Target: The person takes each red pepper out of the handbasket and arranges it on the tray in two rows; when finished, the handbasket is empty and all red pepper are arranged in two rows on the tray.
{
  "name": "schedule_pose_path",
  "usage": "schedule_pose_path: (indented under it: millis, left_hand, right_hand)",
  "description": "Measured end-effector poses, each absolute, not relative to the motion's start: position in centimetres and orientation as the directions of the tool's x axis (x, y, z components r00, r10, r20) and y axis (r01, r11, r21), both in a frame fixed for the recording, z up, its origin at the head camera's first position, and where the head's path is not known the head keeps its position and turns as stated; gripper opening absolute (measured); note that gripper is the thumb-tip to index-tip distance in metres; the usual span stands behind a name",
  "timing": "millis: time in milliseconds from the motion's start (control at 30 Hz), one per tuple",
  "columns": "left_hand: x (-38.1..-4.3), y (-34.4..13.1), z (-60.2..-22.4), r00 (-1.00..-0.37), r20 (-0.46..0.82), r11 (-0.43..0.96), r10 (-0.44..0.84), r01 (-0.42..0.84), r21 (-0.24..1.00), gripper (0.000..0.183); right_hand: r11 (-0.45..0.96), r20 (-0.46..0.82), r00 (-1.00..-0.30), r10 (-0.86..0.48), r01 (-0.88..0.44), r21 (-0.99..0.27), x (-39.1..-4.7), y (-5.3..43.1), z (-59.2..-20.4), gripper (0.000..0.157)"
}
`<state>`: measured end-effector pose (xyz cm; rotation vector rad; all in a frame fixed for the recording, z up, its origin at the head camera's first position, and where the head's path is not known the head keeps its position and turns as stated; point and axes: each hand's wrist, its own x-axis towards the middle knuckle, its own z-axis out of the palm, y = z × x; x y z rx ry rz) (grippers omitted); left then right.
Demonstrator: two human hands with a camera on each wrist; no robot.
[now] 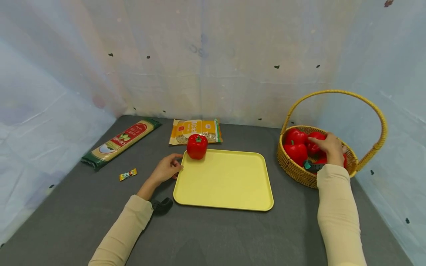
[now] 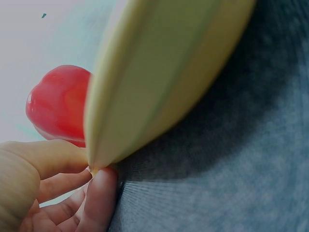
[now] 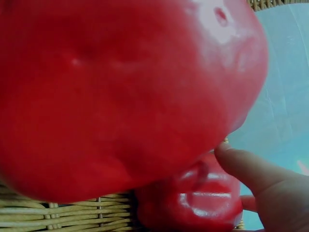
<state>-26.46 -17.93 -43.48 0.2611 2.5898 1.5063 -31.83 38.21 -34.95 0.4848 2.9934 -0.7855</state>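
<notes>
While my left hand (image 1: 164, 169) pinches the left edge of the tray (image 1: 226, 181) in the head view, my right hand (image 1: 332, 149) reaches into the basket (image 1: 293, 173) by the right edge of the desk (image 1: 233, 236). One pepper (image 1: 197, 146) stands at the tray's far left corner, just past my left fingertips; the tray's long axis runs left to right. Another pepper (image 1: 314, 148) lies in the basket, directly under a finger of my right hand, by far the nearer one.

From the left wrist, my thumb and fingers close together on the tray's pointed-looking corner.

From the right wrist, a big pepper (image 3: 120, 96) fills the view; one digit meets a lower pepper (image 3: 207, 203), but I can't tell whether my grip is closed.
</notes>
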Motion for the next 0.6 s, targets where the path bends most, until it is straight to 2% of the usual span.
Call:
schedule_pose_path:
  millis: [300, 600]
  left_hand:
    - [-26.55, -17.86, -43.53, -0.977, -0.036, 0.495, 0.209, 0.074, 0.866, 0.047]
    - [-26.69, -17.99, -43.72, -0.977, -0.029, 0.493, 0.213, 0.082, 0.866, 0.047]
  right_hand:
    - [0.801, -0.043, -0.947, 0.317, 0.292, -0.524, -31.84, 38.48, -35.33, 0.080]
    - [0.757, 0.047, -0.936, 0.350, 0.253, -0.602, -32.09, 38.75, -35.80, 0.080]
